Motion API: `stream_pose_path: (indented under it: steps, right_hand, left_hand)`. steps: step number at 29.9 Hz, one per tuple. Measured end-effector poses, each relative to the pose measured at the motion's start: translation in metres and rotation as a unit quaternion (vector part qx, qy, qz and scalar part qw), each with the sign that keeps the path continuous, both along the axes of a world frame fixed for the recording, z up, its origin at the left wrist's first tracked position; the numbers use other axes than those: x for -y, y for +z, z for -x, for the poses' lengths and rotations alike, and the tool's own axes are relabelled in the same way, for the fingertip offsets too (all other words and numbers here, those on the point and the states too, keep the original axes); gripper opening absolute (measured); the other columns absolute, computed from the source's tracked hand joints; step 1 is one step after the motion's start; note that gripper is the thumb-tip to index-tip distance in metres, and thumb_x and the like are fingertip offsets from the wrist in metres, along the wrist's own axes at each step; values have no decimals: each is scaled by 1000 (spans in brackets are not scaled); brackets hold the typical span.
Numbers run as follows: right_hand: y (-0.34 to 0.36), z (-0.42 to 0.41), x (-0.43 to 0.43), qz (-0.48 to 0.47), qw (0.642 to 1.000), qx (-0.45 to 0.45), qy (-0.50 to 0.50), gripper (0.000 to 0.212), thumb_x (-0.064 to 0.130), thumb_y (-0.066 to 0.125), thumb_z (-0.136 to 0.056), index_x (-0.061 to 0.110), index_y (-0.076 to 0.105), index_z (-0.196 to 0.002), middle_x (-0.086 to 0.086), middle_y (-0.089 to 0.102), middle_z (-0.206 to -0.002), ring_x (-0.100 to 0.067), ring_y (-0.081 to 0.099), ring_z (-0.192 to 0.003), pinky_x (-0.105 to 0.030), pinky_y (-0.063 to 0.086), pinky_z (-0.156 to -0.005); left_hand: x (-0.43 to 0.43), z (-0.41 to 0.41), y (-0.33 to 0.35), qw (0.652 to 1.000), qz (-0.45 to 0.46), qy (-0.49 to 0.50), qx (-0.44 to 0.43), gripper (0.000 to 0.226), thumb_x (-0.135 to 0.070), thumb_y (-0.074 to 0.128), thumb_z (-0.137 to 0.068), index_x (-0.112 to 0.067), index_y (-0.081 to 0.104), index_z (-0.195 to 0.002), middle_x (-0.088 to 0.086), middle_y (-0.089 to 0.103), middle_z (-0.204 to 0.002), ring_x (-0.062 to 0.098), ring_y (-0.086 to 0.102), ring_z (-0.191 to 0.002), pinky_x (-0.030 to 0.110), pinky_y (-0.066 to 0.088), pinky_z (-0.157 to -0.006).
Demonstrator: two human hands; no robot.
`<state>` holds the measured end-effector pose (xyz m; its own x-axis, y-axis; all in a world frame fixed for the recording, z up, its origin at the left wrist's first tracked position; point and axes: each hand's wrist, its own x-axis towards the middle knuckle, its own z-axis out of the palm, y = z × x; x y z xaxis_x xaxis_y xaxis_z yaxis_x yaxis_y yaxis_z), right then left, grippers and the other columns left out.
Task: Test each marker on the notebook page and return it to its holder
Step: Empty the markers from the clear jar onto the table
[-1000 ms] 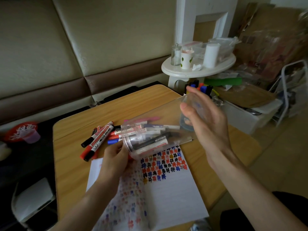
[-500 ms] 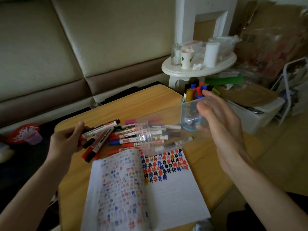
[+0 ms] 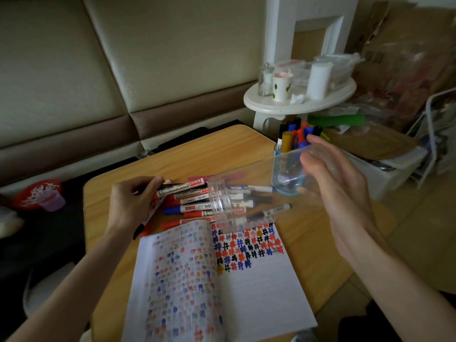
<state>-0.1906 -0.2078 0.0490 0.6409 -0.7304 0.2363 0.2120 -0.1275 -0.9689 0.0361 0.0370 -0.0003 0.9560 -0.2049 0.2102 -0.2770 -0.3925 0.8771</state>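
Note:
A clear plastic jar (image 3: 249, 191) lies tilted on its side in the air above a pile of whiteboard markers (image 3: 212, 203) on the wooden table (image 3: 222, 149). My right hand (image 3: 330, 183) holds the jar by its base end, fingers wrapped round it. My left hand (image 3: 133, 201) grips a black whiteboard marker (image 3: 181, 188) at the left of the pile, its fingers curled over the marker's end. An open notebook (image 3: 259, 285) lies in front, its pages covered with coloured hash marks. The jar looks empty.
A blue-based holder with several upright markers (image 3: 293, 139) stands at the table's far right corner. A white round side table (image 3: 296, 104) with cups and containers is behind it. A padded bench back runs along the left; boxes and bags crowd the right.
My left hand moved right from the table's left edge onto the marker pile, still holding the black marker. The jar stayed tilted in my right hand.

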Motion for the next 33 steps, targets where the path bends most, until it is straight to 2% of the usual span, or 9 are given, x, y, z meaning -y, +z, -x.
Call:
stream_pose_path:
  steps: [4, 7, 10, 13, 17, 20, 24, 28, 33]
  right_hand:
    - [2, 3, 0, 2, 1000, -8, -6, 42, 49, 74, -84, 53, 66, -125, 22, 65, -134, -4, 62, -125, -47, 56, -102]
    - [2, 6, 2, 0, 1000, -16, -8, 49, 53, 72, -78, 51, 65, -127, 21, 67, -131, -3, 66, -118, -42, 59, -97]
    - [2, 8, 5, -2, 1000, -20, -9, 44, 50, 73, -82, 51, 66, -125, 20, 69, -129, -2, 68, -116, -41, 59, -96]
    - [1, 9, 8, -4, 1000, -27, -9, 36, 44, 72, -89, 52, 66, -123, 20, 69, -129, -4, 67, -118, -43, 58, -97]
    - [2, 10, 8, -9, 1000, -28, -2, 39, 49, 72, -83, 54, 66, -121, 21, 68, -129, -2, 68, -115, -39, 59, -94]
    - [2, 10, 9, -7, 1000, -29, 0, 38, 46, 73, -87, 53, 66, -123, 20, 68, -130, -3, 67, -116, -38, 59, -94]
    - [2, 10, 8, -6, 999, -32, 0, 47, 53, 71, -79, 52, 65, -125, 21, 68, -130, -2, 66, -117, -38, 59, -94]
    - [3, 10, 7, -1, 999, -36, 3, 45, 55, 71, -77, 54, 66, -122, 22, 68, -130, -4, 65, -119, -41, 58, -96]
    - [3, 9, 5, 2, 999, -42, 3, 42, 55, 70, -77, 55, 66, -119, 20, 69, -127, -3, 67, -115, -43, 59, -97]
  left_hand:
    - [13, -4, -6, 999, -23, -42, 25, 21, -39, 66, -95, -23, 74, -108, -14, 71, -96, 3, 68, -85, 19, 50, -71]
    - [18, -7, -12, 990, -86, -94, 64, 17, -38, 66, -94, -28, 72, -106, -16, 70, -96, -2, 68, -85, 13, 48, -70]
    - [21, -8, -16, 983, -110, -107, 102, 17, -35, 69, -93, -26, 73, -106, -16, 70, -98, -1, 66, -91, 11, 47, -72]
    - [24, -8, -18, 978, -128, -94, 135, 15, -32, 69, -94, -25, 73, -107, -17, 68, -96, -7, 61, -88, 5, 43, -66]
    - [26, -10, -25, 964, -161, -121, 172, 21, -31, 68, -96, -22, 71, -114, -12, 69, -103, -11, 58, -85, 4, 42, -66]
    - [26, -13, -31, 957, -173, -146, 181, 24, -34, 63, -98, -24, 69, -119, -10, 70, -109, -2, 62, -89, 11, 47, -75]
    - [24, -11, -33, 950, -183, -170, 186, 26, -33, 62, -98, -27, 65, -123, -10, 68, -114, 9, 64, -100, 30, 55, -87]
    - [24, -11, -34, 940, -199, -175, 214, 25, -28, 64, -98, -26, 65, -123, -9, 67, -115, 10, 60, -105, 30, 49, -90]
    - [25, -16, -35, 937, -208, -169, 225, 21, -19, 62, -99, -23, 67, -120, -6, 68, -114, 14, 57, -108, 38, 45, -96]
